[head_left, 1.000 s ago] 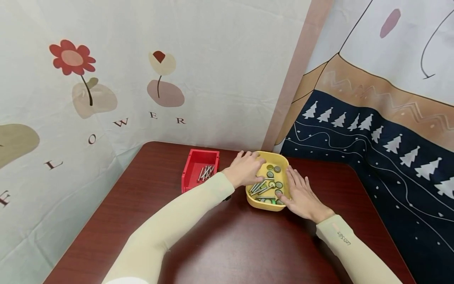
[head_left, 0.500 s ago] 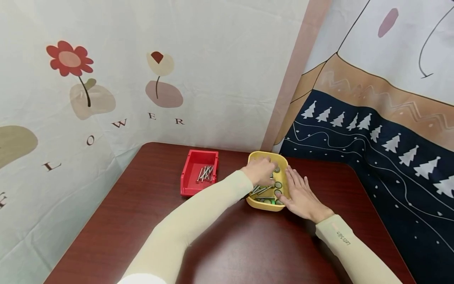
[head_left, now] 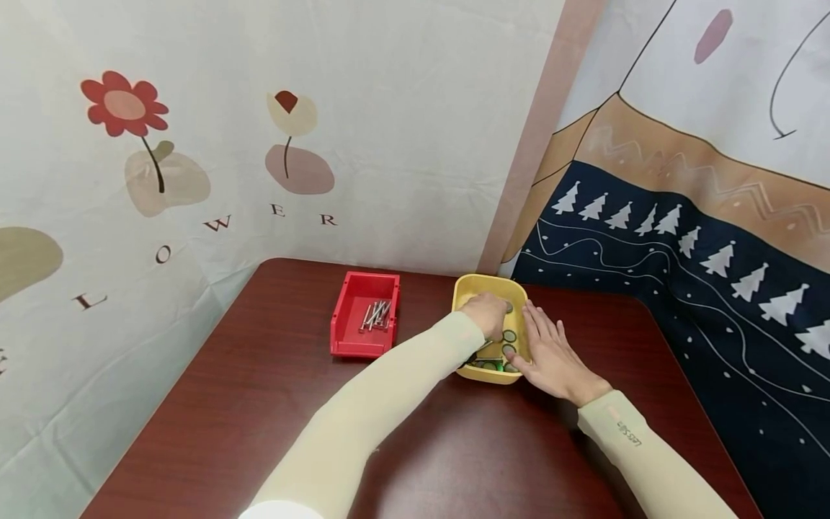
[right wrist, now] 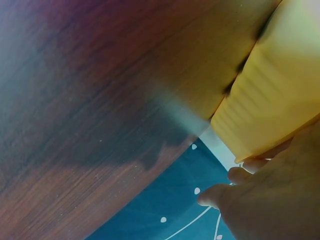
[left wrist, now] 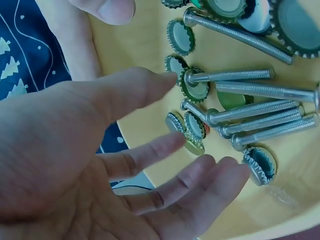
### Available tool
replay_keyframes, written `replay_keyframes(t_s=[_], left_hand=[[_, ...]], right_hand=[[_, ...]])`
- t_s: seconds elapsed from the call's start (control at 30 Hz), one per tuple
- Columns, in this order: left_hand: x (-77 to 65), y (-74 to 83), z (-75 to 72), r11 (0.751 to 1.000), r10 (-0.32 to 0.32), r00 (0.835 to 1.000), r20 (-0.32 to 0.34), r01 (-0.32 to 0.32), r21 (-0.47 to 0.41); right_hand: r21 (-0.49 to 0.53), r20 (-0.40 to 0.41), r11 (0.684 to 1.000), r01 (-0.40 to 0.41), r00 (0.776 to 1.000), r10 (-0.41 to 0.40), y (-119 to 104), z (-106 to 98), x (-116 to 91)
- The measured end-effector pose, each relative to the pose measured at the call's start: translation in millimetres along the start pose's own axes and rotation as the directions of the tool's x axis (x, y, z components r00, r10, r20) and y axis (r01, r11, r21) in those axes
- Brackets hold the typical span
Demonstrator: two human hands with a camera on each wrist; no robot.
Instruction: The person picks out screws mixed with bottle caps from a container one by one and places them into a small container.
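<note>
Several silver metal bolts w/ round heads & threaded shafts (left wrist: 265, 121) lie loose among round, crimp-edged metal bottle caps (left wrist: 181, 37) in a yellow, round-cornered, plastic-looking tub (head_left: 489, 376); tub's on the far part of a dark red-brown, wood-look table (head_left: 214, 418), right of centre; L hand (head_left: 485, 315) is in over the tub's left wall, above the bolts & caps; per the left wrist view its thumb & fingers are spread, loosely bent, w/ a wide gap btwn them & nothing in hold; whether a fingertip touches a cap, can't tell; R hand (head_left: 554, 357) rests agst the tub's right side, fingers straight & pointing far, thumb over the rim toward the near right corner; it steadies flat, not curled round anything; a red, rectangular, plastic-looking bin (head_left: 359, 349) stands left of the tub, apart from it, w/ more silver bolts (head_left: 375, 317) lying crisscross inside, toward its right; pale yellow-green fabric sleeves (head_left: 369, 411) cover both forearms, the right one w/ small dark lettering; past the table's far edge hangs a white cloth (head_left: 402, 144) w/ printed flowers & letters; far right, a dark blue cloth area (head_left: 726, 375) w/ white tree shapes.
</note>
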State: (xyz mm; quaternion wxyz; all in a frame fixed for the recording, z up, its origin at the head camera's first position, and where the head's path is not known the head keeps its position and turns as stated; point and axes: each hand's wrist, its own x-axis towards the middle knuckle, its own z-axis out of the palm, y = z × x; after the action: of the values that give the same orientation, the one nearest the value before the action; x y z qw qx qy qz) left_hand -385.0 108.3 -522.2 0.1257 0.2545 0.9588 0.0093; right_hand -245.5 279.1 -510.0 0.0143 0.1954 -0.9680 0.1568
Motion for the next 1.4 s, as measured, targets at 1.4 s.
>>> replay_keyframes(t_s=[1.4], left_hand=[[-28.0,-11.7,-10.5,0.994,-0.086,0.993,0.082,0.092,-0.067]], right_hand=[[-0.001,0.003,1.000,-0.003,1.000,0.003,-4.5,-1.2,-0.4]])
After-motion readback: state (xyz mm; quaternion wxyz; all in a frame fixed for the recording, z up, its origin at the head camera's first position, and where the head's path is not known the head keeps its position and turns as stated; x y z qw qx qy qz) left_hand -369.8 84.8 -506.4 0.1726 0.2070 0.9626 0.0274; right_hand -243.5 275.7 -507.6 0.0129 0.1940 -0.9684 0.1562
